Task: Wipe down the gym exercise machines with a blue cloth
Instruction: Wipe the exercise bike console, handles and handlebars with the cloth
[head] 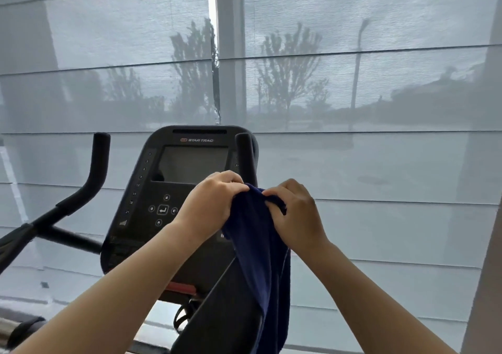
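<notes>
A dark blue cloth [260, 258] hangs down in front of me, pinched at its top edge by both hands. My left hand [212, 204] grips the cloth's upper left part and my right hand [296, 212] grips its upper right part, the two close together. Behind them stands a black exercise bike console [165, 190] with a grey screen and several buttons. The cloth and my hands cover the console's lower right part. The bike's right handlebar [245, 152] rises just behind my left hand.
The left handlebar [92, 171] curves up at the left, joined to a black crossbar [68, 236]. A translucent window blind [380, 163] fills the background close behind the bike. A pale wall edge [486, 285] stands at the far right.
</notes>
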Available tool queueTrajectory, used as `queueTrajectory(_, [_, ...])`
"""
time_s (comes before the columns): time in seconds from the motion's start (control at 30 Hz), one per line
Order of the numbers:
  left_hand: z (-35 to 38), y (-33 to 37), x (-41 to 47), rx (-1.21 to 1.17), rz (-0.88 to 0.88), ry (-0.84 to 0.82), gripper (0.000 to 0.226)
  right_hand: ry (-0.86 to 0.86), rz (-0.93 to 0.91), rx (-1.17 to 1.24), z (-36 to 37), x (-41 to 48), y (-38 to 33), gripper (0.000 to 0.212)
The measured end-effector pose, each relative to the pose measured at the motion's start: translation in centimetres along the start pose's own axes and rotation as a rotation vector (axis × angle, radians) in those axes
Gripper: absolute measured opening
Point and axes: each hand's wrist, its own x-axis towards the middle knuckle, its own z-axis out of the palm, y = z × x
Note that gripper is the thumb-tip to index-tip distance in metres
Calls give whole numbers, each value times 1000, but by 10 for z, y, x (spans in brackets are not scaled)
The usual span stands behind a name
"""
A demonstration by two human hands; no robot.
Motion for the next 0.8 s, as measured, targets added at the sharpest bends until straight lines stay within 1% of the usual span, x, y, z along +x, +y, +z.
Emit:
queueTrajectory(0.2, [4,-31,62,188,-52,112,37,90,-88,62,17,86,21,18])
queueTrajectory(0.27, [11,-39,74,250,-83,99,40,79,-113,108,27,108,24,24])
queueTrajectory(0.33, [21,-44,76,267,-98,27,45,-42,-145,148,44,114,27,35])
queueTrajectory(0.4, [30,-47,70,204,-134,-23,46,-196,-210,124,65,101,37,51])
queueTrajectory(0.47, [32,-49,61,148,-164,-12,41,-269,-256,33,80,80,49,66])
queueTrajectory(0.53, [32,-51,55,158,-178,-13,32,-311,-262,-13,89,66,59,73])
queueTrajectory(0.63, [30,-50,53,169,-198,-22,25,-325,-267,-15,91,59,60,72])
queueTrajectory(0.8, [23,-51,63,190,-193,30,32,-246,-285,-52,91,85,48,64])
